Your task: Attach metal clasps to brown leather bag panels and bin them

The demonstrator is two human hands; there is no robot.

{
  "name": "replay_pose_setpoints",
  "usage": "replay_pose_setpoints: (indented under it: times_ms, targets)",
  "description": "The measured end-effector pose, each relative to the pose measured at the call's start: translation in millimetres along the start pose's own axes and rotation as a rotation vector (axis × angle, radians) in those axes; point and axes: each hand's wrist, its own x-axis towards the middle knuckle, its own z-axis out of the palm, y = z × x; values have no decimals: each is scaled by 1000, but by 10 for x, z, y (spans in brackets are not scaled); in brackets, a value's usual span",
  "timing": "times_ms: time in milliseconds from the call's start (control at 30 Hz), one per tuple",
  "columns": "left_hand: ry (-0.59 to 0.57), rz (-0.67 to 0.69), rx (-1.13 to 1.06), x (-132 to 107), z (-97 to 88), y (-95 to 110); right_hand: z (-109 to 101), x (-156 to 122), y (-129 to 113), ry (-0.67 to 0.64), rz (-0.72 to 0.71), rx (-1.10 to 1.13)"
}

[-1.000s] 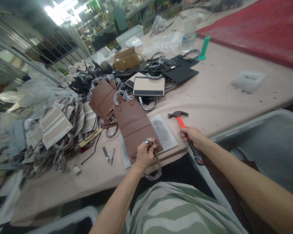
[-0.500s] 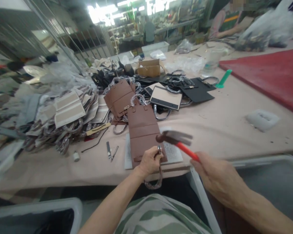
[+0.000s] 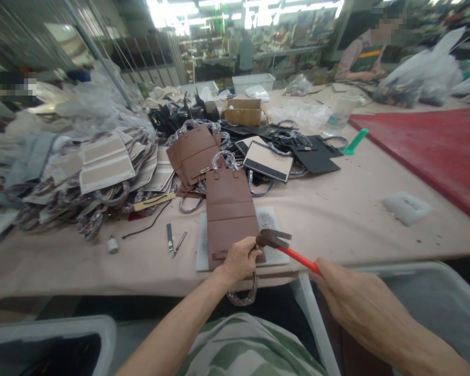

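Note:
A brown bag panel point(image 3: 232, 224) with plastic-wrapped handles lies on a pale speckled slab point(image 3: 272, 222) at the table's front edge. My left hand point(image 3: 238, 258) rests on the panel's lower right part, thumb and finger pinched on a small metal piece that the hammer largely hides. In my right hand point(image 3: 344, 287) is the red handle of a claw hammer point(image 3: 274, 239). Its face is down at the left fingertips, seemingly on the metal piece. One wrapped handle point(image 3: 243, 298) hangs over the table edge below my left hand.
Left of the slab lie a flat-bladed tool point(image 3: 169, 238), a thin metal tool point(image 3: 179, 244) and a small white bottle point(image 3: 112, 244). Piled beige panels point(image 3: 105, 162), brown panels point(image 3: 196, 151) and black panels point(image 3: 315, 154) stand behind. Grey bins point(image 3: 423, 271) flank me. A co-worker point(image 3: 362, 57) sits far right.
The hammer has come down from above the panel to my left fingertips. My left hand keeps its pinch at the same spot. The camera view has shifted slightly.

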Motion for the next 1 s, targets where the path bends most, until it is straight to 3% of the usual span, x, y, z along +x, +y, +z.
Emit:
replay_pose_setpoints:
  times_ms: [167, 300, 433, 500, 600, 767, 833, 900, 1000]
  targets:
    - [31, -16, -73, -36, 17, -36, 127, 182, 344, -117, 325, 205]
    - [40, 27, -95, -37, 14, -54, 614, 395, 652, -254, 562, 255]
    - [43, 47, -100, -34, -4, -19, 1091, 545, 776, -242, 623, 184]
    - [45, 45, -107, -36, -14, -2, 1185, 575, 751, -195, 606, 151]
    - [45, 30, -114, -45, -35, 11, 1194, 590, 597, -109, 471, 155]
    - [23, 0, -135, -64, -48, 27, 1327, 540, 135, -51, -8, 299]
    - [41, -63, -187, -40, -22, 29, 1462, 491, -21, -36, -103, 312]
    - [159, -222, -339, 28, -15, 12, 1579, 446, -112, -21, -78, 298]
    - [458, -463, -661, 182, -177, -73, 1641, 424, -139, -14, -39, 287]
